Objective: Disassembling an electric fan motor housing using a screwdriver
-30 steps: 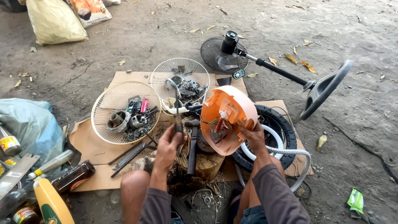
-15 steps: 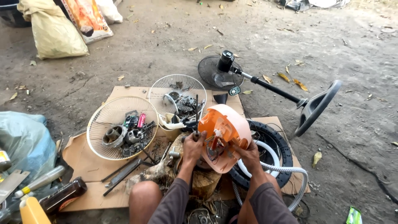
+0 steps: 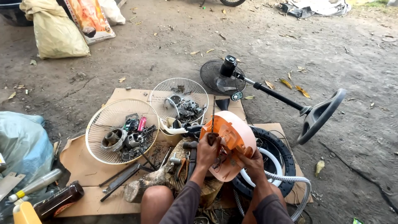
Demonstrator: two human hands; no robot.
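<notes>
Orange rounded plastic fan housing [image 3: 232, 143] sits low at frame centre, the right hand [image 3: 252, 162] clasping its lower edge while the nearer left hand [image 3: 208, 150] grips a thin screwdriver [image 3: 213, 120] standing upright, tip down into it.

2 wire fan guards [image 3: 122, 130] holding parts, black stand fan [image 3: 265, 89], sacks [image 3: 58, 35].

Left of the round orange plastic housing [image 3: 229, 145], two white wire fan grilles [image 3: 120, 130] full of metal parts block passage; right, black rubber tyre [image 3: 273, 159]; bare ground beyond is open.
</notes>
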